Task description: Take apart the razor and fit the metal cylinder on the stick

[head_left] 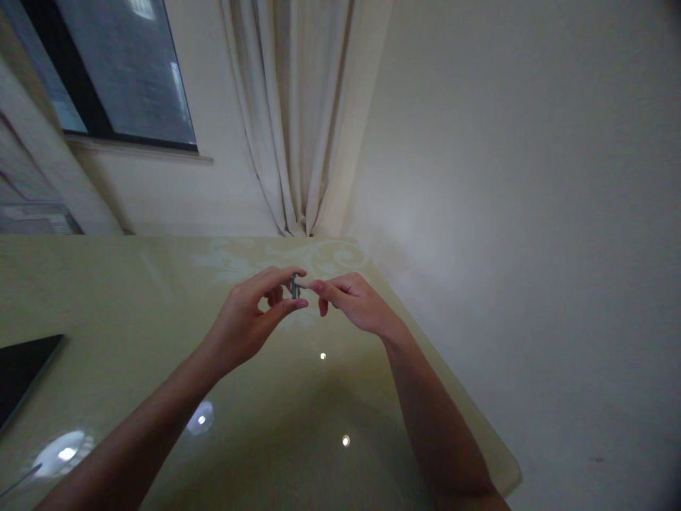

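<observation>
One small, slim green piece with paler edges, standing roughly upright, is held above the table near its far right corner. Material cannot be made out at this size.

Left hand: pinching the green piece end to end, index finger at its top and thumb at its bottom; the other fingers are curled in behind.

Right hand: thumb and index finger pressed together on a thin, pale, cream-coloured strip-like piece. Its free end points left and meets the upper part of the green piece in this view; whether the two touch or merely overlap cannot be told. Remaining fingers bent downward.

Support surface: glossy, pale yellow-green table, with a whitish scroll pattern near the far edge. Both forearms extend over it. Several bright light reflections show on the near half.

Surroundings: flat black panel with a straight edge on the table at far left, well apart from both hands. Beyond the table, a dark-framed window and a long, cream, pleated fabric curtain. Plain off-white wall at right.
</observation>
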A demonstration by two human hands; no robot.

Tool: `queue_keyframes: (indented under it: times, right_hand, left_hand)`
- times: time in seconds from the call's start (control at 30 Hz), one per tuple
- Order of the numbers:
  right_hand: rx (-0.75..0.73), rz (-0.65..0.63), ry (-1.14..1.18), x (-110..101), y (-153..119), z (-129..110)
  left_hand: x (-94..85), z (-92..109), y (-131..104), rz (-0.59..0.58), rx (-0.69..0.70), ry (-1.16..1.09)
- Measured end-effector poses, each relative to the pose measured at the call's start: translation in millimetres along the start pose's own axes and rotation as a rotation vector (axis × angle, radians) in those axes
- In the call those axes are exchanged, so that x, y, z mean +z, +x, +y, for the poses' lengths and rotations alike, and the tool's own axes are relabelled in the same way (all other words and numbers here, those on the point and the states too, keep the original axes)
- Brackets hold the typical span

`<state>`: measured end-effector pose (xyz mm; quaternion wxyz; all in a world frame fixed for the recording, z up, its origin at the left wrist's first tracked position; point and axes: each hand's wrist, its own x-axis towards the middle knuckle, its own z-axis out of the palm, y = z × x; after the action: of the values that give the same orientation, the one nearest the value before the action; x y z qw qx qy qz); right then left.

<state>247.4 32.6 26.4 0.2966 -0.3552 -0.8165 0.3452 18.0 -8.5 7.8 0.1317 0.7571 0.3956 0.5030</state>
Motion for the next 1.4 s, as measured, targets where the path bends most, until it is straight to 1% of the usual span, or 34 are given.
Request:
queue_keyframes:
  times: [0.13,0.27,0.43,0.5,0.6,0.73,0.97,1.2,1.4]
  right_hand:
    - [-0.019,0.021,0.011,5,0,-3]
    - [-0.027,0.015,0.002,2,-1,-4]
    - [-0.031,-0.02,0.011,-5,-3,-4]
    - [-0.029,-0.035,0.023,-4,-4,-5]
    - [-0.029,-0.018,0.009,-2,-5,-8]
    - [-0.042,-0.007,-0.024,0,-5,-10]
    - [-0.071,0.003,-0.033,-2,-8,-13]
    - [-0.094,-0.056,0.004,-10,-11,-15]
    - [-0.084,-0.08,0.025,-7,-12,-16]
  left_hand:
    - [-0.6,3,1,-0.023,0.014,-0.002]
    - [0.4,3,1,-0.057,0.031,0.008]
    - [-2.9,5,0,-0.008,0.04,0.013]
    - [-4.4,7,0,-0.007,0.042,0.009]
    - [-5.4,7,0,-0.002,0.045,0.01]
    - [-5.1,6,0,-0.004,0.046,0.018]
    - [-6.7,7,0,0.0,0.094,0.041]
    - [-8.2,9,-2,-0.007,0.143,0.067]
    - [-6.1,12,-3,-0.018,0.178,0.059]
